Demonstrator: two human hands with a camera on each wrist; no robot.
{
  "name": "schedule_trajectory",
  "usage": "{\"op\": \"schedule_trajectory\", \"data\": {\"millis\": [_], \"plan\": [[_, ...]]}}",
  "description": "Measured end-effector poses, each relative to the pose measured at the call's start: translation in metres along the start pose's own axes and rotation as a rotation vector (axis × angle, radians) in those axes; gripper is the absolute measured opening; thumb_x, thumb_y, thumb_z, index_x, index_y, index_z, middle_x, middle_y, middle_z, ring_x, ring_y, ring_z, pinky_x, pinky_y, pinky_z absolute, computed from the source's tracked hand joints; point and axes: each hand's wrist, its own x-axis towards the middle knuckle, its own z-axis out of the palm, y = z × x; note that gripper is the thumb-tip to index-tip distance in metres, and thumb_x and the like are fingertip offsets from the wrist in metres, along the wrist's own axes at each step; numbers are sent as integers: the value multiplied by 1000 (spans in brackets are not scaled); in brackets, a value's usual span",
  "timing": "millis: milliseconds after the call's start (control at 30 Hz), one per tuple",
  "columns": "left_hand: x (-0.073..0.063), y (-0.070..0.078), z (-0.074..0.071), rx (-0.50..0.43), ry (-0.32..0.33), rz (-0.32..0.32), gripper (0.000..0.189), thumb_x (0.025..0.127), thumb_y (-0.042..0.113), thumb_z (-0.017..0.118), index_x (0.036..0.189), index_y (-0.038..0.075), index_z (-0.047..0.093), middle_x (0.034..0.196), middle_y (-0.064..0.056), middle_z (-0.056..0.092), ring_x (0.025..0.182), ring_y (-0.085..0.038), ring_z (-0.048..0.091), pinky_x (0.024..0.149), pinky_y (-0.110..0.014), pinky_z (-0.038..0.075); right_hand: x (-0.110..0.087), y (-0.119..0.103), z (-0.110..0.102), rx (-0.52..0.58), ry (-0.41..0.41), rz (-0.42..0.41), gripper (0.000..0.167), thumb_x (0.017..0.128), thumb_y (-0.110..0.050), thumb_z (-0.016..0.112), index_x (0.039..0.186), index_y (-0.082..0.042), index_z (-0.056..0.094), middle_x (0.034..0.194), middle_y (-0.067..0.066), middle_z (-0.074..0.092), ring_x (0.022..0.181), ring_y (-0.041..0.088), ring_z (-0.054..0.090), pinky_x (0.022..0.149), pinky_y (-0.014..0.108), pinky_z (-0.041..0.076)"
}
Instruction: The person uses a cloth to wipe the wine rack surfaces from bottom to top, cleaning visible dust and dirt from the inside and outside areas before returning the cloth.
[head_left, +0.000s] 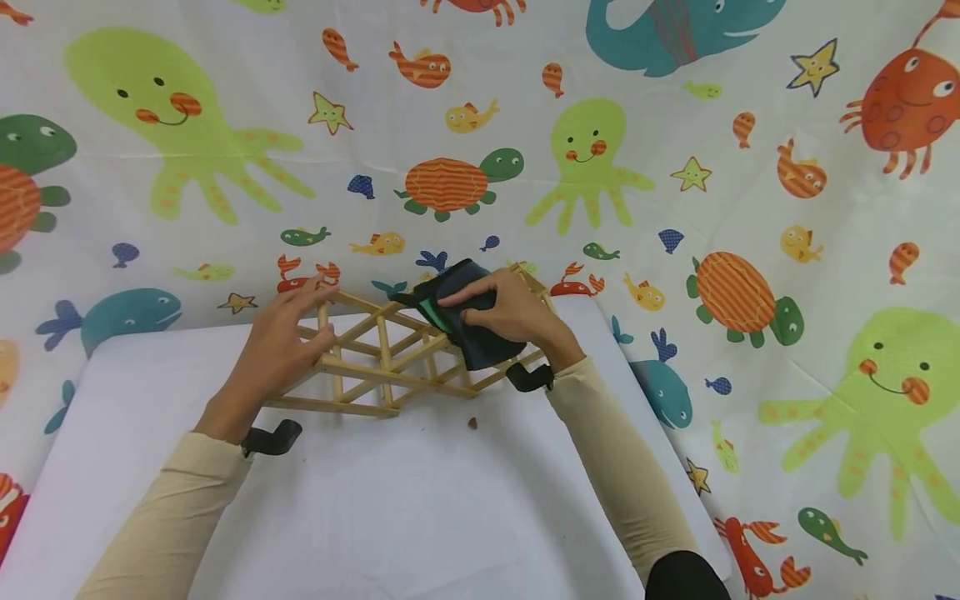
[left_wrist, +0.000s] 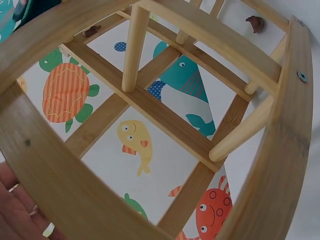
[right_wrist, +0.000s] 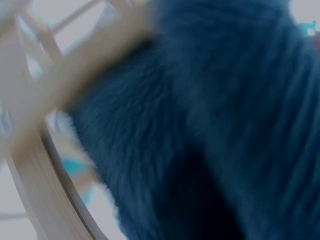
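Note:
A light wooden rack (head_left: 386, 377) of slats and round dowels lies across the white table. My left hand (head_left: 281, 342) holds its left end, thumb and fingers about the frame; in the left wrist view, the fingers (left_wrist: 20, 212) show behind a wide slat (left_wrist: 65, 185). Between thumb and fingers, my right hand (head_left: 517, 312) pinches a dark blue cloth (head_left: 483, 337) with a green stripe. The cloth drapes over the rack's right half and hides part of it. Up close in the right wrist view, the fuzzy cloth (right_wrist: 135, 130) lies against a blurred wooden bar (right_wrist: 75, 75).
A small brown piece (head_left: 472, 423) lies on the white tabletop (head_left: 420, 508) in front of the rack. Behind the table hangs a sheet (head_left: 480, 225) printed with sea animals. The table's right edge (head_left: 660, 417) runs beside my right forearm.

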Motion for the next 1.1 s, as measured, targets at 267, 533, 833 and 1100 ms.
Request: {"op": "schedule_trajectory", "data": {"millis": [267, 533, 833, 1100], "plan": [[0, 0, -1, 3, 0, 7, 58, 101, 16, 63, 157, 13, 53, 172, -14, 38, 151, -49, 38, 113, -79, 35, -27, -7, -2, 184, 172, -29, 31, 97, -12, 73, 124, -24, 81, 126, 13, 69, 94, 25, 69, 69, 34, 65], [-1, 1, -3, -8, 10, -2, 58, 100, 16, 63, 157, 15, 53, 172, -11, 38, 153, -47, 38, 115, -79, 33, -38, 3, 22, -410, 140, 1, 33, 90, -12, 75, 117, -29, 84, 105, 7, 77, 84, 17, 55, 66, 26, 47], [0, -2, -1, -18, 8, 13, 57, 100, 17, 64, 157, 13, 54, 172, -13, 39, 152, -49, 39, 113, -79, 35, -39, 13, 21, -221, 210, -49, 32, 94, -15, 76, 123, -28, 81, 98, 8, 77, 66, 15, 45, 54, 24, 43], [0, -3, 1, -30, -2, 3, 59, 100, 16, 64, 158, 15, 52, 172, -14, 37, 153, -49, 37, 114, -79, 34, -45, 20, 19, -487, 137, 45, 31, 94, -17, 77, 121, -32, 82, 86, 5, 73, 75, 18, 49, 63, 27, 39]]}}
